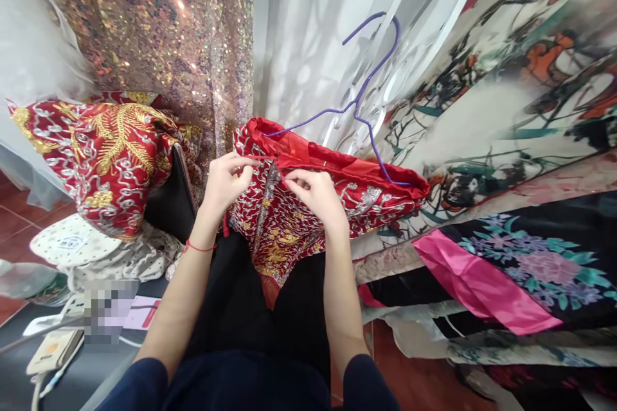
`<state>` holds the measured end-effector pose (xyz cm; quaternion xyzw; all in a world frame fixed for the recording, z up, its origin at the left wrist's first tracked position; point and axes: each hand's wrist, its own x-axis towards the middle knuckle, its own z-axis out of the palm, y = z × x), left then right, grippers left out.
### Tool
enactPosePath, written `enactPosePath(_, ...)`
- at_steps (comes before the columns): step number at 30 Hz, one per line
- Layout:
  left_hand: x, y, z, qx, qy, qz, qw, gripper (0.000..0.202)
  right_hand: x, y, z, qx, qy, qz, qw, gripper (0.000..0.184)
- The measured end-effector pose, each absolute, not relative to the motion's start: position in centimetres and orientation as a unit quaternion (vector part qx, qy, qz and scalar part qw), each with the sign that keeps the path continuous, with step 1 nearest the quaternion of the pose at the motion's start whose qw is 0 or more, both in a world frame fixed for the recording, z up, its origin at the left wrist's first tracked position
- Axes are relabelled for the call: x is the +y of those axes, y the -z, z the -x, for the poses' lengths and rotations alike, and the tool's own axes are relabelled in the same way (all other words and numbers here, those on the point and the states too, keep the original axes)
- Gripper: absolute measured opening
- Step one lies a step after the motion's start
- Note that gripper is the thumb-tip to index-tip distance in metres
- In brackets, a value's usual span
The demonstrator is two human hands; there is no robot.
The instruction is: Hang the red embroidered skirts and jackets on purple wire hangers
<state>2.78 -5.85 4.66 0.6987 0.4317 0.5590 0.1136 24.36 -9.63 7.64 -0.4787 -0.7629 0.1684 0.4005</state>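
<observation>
Fingers (242,172) partly behind red garment (284,231)

I can read no word, number or brand anywhere. Well to the left of the red satin garment with gold and silver embroidery (289,225), the white dotted cloth pad (72,241) carries a faint grey printed mark, too small to make out. Lower left of the garment, the pink-and-white paper slip (144,313) is partly blurred over, and the small cream plastic device (53,348) shows only an orange spot, with no legible letters.
</observation>
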Motion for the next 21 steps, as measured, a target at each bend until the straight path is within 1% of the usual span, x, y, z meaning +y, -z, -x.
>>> enactPosePath(2,-5.6,-4.8,-3.2,0.428,-0.606,-0.666,0.076,0.016,-10.0,-8.0,-24.4,-0.782,-0.216,0.438,0.386,0.017)
enactPosePath(4,-5.4,-5.1,-4.1,0.412,-0.672,-0.611,0.077,0.021,-10.3,-8.3,-24.3,-0.772,-0.250,0.417,0.411,0.018)
enactPosePath(6,-5.4,-5.5,-5.0,0.381,-0.733,-0.550,0.120,0.025,-10.5,-8.7,-24.2,-0.746,-0.276,0.401,0.454,0.022)
enactPosePath(8,-5.5,-5.9,-5.7,0.339,-0.766,-0.510,0.193,0.024,-10.4,-8.9,-24.3,-0.712,-0.291,0.386,0.510,0.027)
enactPosePath(10,-5.9,-6.3,-5.9,0.304,-0.745,-0.528,0.273,0.029,-10.3,-9.0,-24.3,-0.686,-0.296,0.378,0.547,0.031)
enactPosePath(13,-6.6,-6.8,-5.6,0.277,-0.631,-0.629,0.359,0.035,-10.0,-8.9,-24.3,-0.680,-0.260,0.388,0.565,0.030)
enactPosePath(15,-7.0,-7.0,-5.1,0.269,-0.568,-0.678,0.382,0.036,-9.8,-8.8,-24.2,-0.710,-0.204,0.376,0.559,0.024)
enactPosePath(17,-7.3,-7.2,-4.6,0.272,-0.541,-0.696,0.385,0.034,-9.6,-8.6,-23.9,-0.758,-0.139,0.341,0.538,0.020)
enactPosePath(21,-7.9,-7.8,-3.7,0.289,-0.502,-0.717,0.388,0.031,-9.2,-8.5,-23.6,-0.820,-0.024,0.279,0.499,0.023)
